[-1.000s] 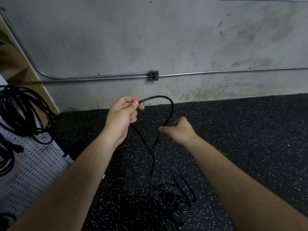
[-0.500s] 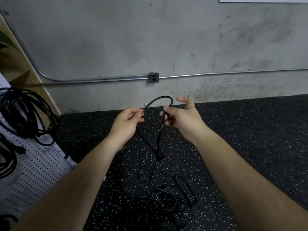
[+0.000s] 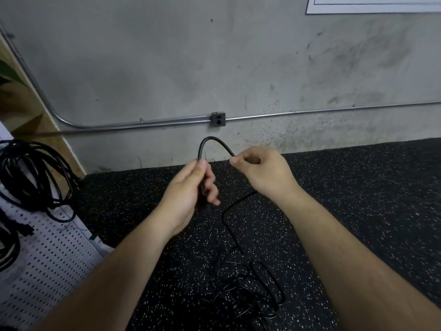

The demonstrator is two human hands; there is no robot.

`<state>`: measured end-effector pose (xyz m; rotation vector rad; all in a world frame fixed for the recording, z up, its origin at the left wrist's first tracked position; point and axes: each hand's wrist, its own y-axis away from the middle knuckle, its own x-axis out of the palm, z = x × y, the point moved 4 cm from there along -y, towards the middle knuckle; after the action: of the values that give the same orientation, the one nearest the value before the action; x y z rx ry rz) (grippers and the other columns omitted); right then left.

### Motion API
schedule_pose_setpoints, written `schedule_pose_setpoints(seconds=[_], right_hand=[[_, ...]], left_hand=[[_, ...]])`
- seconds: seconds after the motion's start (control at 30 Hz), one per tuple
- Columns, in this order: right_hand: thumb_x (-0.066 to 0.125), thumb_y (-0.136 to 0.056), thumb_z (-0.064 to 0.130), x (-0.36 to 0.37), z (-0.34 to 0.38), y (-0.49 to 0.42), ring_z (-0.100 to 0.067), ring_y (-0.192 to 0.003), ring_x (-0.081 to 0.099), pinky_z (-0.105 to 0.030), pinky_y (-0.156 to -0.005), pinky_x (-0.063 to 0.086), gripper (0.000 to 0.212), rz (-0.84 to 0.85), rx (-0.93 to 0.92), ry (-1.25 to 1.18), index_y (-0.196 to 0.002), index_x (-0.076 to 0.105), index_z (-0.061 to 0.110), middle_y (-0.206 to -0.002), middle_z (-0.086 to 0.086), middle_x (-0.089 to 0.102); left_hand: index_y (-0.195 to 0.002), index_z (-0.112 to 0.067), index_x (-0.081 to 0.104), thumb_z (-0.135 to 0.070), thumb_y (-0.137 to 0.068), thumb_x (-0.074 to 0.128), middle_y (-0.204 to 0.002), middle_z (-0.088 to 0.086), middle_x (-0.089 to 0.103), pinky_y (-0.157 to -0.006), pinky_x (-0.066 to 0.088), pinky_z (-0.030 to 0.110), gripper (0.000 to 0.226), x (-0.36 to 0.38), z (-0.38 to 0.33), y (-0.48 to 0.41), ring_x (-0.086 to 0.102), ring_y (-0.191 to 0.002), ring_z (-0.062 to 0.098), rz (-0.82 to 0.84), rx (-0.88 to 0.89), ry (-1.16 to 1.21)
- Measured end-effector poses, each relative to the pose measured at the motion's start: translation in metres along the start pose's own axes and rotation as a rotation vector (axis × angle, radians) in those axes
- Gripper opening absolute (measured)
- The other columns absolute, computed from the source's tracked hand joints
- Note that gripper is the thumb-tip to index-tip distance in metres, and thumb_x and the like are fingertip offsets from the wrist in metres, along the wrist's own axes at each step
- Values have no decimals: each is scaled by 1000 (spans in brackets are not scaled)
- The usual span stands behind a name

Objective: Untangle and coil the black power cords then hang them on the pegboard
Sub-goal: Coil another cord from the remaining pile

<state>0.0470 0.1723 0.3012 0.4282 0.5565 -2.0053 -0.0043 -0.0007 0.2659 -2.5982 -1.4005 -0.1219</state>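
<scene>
The black power cord (image 3: 212, 138) arches between both hands, slack trailing into a tangled heap (image 3: 248, 290) on the floor (image 3: 358, 199). The left hand (image 3: 188, 194) grips one leg; the right hand (image 3: 265, 173) pinches the other. Drawing fast could cinch the heap into knots.

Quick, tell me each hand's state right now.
Left hand: closed, gripping the cord.
Right hand: closed, pinching the same cord.

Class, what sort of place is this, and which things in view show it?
Probably a workshop or utility room: a bare concrete wall with exposed metal conduit, a speckled rubber floor, and a pegboard hung with coiled cords.
</scene>
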Motion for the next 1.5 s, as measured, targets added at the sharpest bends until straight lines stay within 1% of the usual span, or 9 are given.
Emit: schedule_pose_setpoints(seconds=[0.23,0.4,0.67,0.83,0.87,0.9,0.93,1.1,1.5], right_hand=[[50,-103,49,27,-27,24,-21,-109,63,-26,-79,40,31,538,72,66,-99,70,26,-111,-1,71],[52,-106,27,31,-34,26,-26,-111,66,-48,-107,45,13,481,36,-69,-107,64,24,-106,4,75],[66,-96,11,27,-1,28,-27,-73,69,-36,-72,57,8,312,-30,-543,-96,63,3,-82,-14,73],[75,-88,9,49,19,39,-22,-72,62,-36,-77,55,8,450,-162,-459,-87,68,7,-77,-4,70],[77,-86,9,55,20,41,-19,-71,61,-35,-77,55,10,469,-190,-423,-86,67,7,-77,-4,69],[79,-85,10,60,21,43,-17,-72,61,-34,-79,55,12,481,-212,-386,-85,67,7,-77,-4,67],[81,-84,11,64,21,43,-15,-73,60,-35,-82,55,13,490,-225,-349,-84,67,9,-77,-4,66],[79,-87,29,73,6,41,-11,-71,62,-44,-81,56,18,510,-237,-124,-79,67,18,-75,5,68],[52,-79,80,54,-25,33,-10,-58,53,-28,-58,44,58,502,-103,299,-82,63,23,-65,5,58]], left_hand=[[-83,-17,51,-35,-110,34,-64,-5,38,-52,41,25,37,-29,-30,-3,36,-52,11,-304,188,19],[-97,-20,55,-48,-106,35,-70,-1,50,-64,61,44,36,-50,-31,7,49,-55,14,-315,102,-18],[-112,-16,52,-33,-106,48,-87,1,47,-59,54,34,19,-48,-17,-1,51,-60,11,-410,-44,167],[-133,-11,45,-52,-80,76,-100,-9,38,-74,59,43,73,-39,-12,3,40,-83,12,-174,-134,157],[-140,-9,41,-40,-77,82,-134,19,40,-72,58,38,82,-37,-12,3,58,-118,22,-161,-139,159],[-145,-7,37,-25,-75,84,-91,11,68,-73,57,35,86,-37,-12,2,69,-90,14,-160,-143,172],[-146,-6,37,-13,-77,83,-86,5,70,-78,56,37,83,-37,-11,1,69,-85,12,-171,-138,170],[-133,-11,53,3,-98,54,-89,4,72,-67,49,34,38,-39,-19,2,58,-75,14,-253,-66,135],[-116,-7,64,-4,-105,42,-109,13,68,-69,60,37,25,-38,-27,6,70,-87,22,-211,-60,154]])
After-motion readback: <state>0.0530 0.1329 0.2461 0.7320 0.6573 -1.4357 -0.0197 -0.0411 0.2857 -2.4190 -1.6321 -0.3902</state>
